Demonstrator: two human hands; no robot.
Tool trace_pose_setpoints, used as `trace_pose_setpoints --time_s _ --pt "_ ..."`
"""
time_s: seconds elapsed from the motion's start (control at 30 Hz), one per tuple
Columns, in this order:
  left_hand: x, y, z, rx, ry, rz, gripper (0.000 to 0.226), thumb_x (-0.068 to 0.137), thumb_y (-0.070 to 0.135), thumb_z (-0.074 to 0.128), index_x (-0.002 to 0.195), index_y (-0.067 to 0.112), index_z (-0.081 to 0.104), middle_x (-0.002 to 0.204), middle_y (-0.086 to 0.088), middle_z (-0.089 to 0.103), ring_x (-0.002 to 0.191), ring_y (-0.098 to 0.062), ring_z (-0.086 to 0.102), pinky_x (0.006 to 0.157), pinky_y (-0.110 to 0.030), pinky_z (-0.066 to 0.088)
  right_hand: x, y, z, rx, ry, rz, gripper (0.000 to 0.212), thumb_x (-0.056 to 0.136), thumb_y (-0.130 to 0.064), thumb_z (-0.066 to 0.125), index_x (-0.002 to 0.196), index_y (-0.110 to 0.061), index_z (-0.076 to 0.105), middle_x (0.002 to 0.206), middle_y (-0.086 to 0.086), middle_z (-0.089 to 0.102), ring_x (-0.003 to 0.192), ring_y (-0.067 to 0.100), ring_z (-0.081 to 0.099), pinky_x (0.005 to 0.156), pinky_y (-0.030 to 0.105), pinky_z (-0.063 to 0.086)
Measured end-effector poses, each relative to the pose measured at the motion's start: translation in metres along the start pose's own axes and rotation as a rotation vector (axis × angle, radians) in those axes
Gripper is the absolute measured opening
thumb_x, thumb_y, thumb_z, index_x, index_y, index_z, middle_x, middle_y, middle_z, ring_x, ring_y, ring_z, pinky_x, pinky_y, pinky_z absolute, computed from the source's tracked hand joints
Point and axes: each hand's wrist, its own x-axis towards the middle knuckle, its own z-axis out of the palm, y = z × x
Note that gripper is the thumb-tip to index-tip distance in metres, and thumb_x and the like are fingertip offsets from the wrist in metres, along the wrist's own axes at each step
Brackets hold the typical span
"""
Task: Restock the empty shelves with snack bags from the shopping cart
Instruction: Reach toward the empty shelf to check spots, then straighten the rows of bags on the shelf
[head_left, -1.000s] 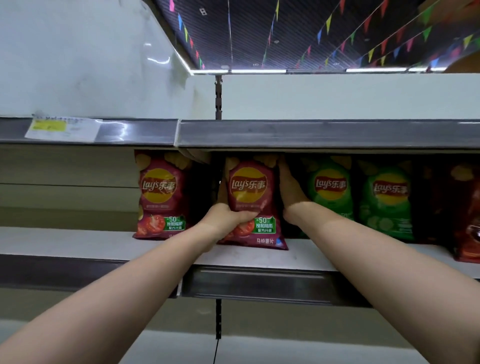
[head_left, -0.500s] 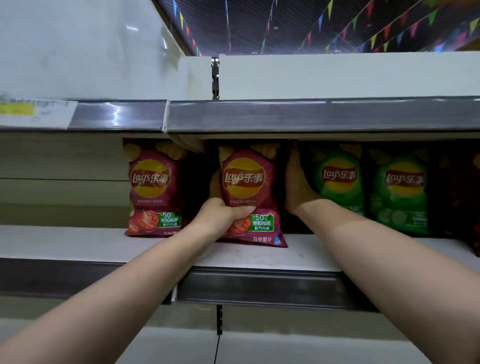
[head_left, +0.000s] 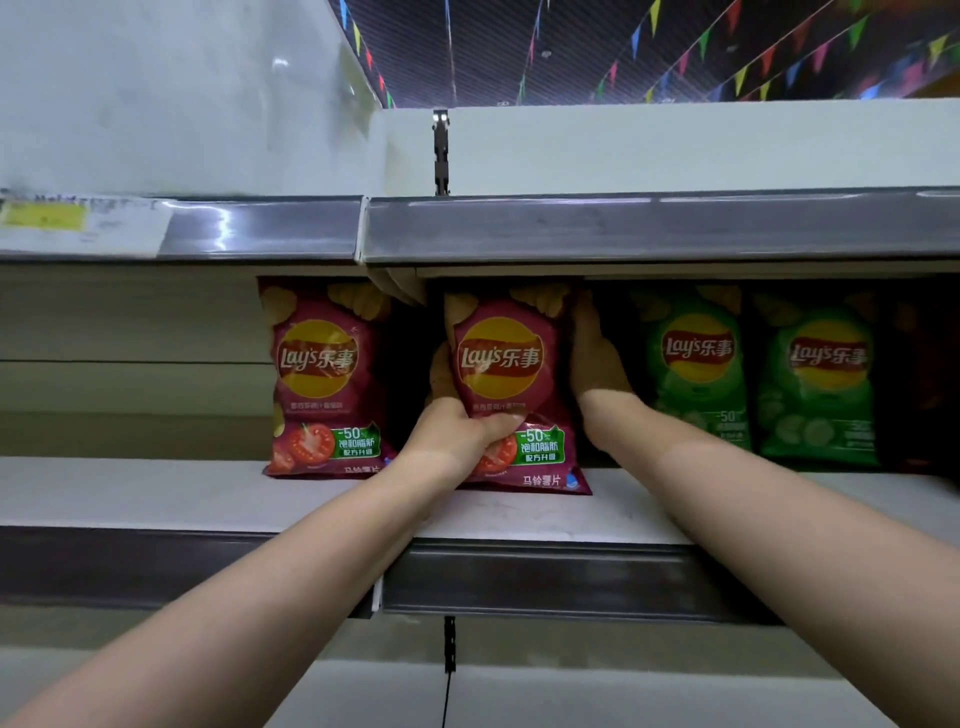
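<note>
A red Lay's tomato chip bag stands upright on the middle shelf. My left hand grips its lower left side, thumb across the front. My right hand reaches in along the bag's right edge, fingers pointing up and back; its fingertips are hidden in the shadow. A second red bag stands a short gap to the left. Two green Lay's bags stand to the right. The shopping cart is out of view.
The upper shelf's grey price rail overhangs the bag tops, with a yellow-and-white label at its left. A dark red bag edge shows at the far right. The shelf left of the red bags is bare. A lower shelf lies beneath.
Both hands stay on the middle red bag. The view has shifted slightly, and the bag sits a little more upright than a second ago.
</note>
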Motion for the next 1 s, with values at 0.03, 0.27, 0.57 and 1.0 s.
trace_pose_setpoints --time_s 0.03,0.27,0.57,1.0 --pt "0.0 0.0 0.0 0.018 0.003 -0.002 0.027 0.083 0.021 0.071 0.105 0.015 0.055 0.104 -0.01 0.068 0.091 -0.025 0.066 0.083 -0.033 0.054 -0.006 -0.002 0.001 -0.07 -0.017 -0.064 0.076 0.081 -0.077 0.028 0.14 -0.031 0.037 0.137 0.005 0.05 0.12 0.028 0.052 0.104 0.048 0.04" --pt "0.01 0.001 0.002 0.076 0.007 -0.057 0.059 0.085 0.024 0.069 0.137 0.013 0.041 0.119 -0.012 0.061 0.096 -0.022 0.061 0.084 -0.031 0.049 -0.021 -0.01 0.006 -0.257 -0.105 -0.142 0.061 0.097 -0.045 0.037 0.148 -0.015 0.018 0.146 0.013 0.039 0.129 0.032 0.043 0.107 0.043 0.037" --pt "0.008 -0.003 -0.001 0.017 0.003 -0.022 0.059 0.072 0.028 0.08 0.122 0.01 0.055 0.1 -0.009 0.069 0.085 -0.02 0.067 0.069 -0.025 0.053 -0.028 -0.016 -0.013 -0.234 -0.046 -0.133 0.061 0.096 -0.05 0.034 0.149 -0.025 0.019 0.152 0.005 0.03 0.137 0.027 0.033 0.107 0.034 0.029" --pt "-0.028 0.021 0.046 0.767 0.48 0.283 0.05 0.085 0.03 0.065 0.113 -0.008 0.049 0.121 -0.029 0.04 0.124 -0.041 0.027 0.109 -0.045 0.023 -0.003 -0.012 -0.147 -0.718 0.197 -0.419 0.049 0.092 -0.014 0.052 0.137 -0.004 0.036 0.14 0.018 0.036 0.125 0.034 0.039 0.102 0.036 0.032"
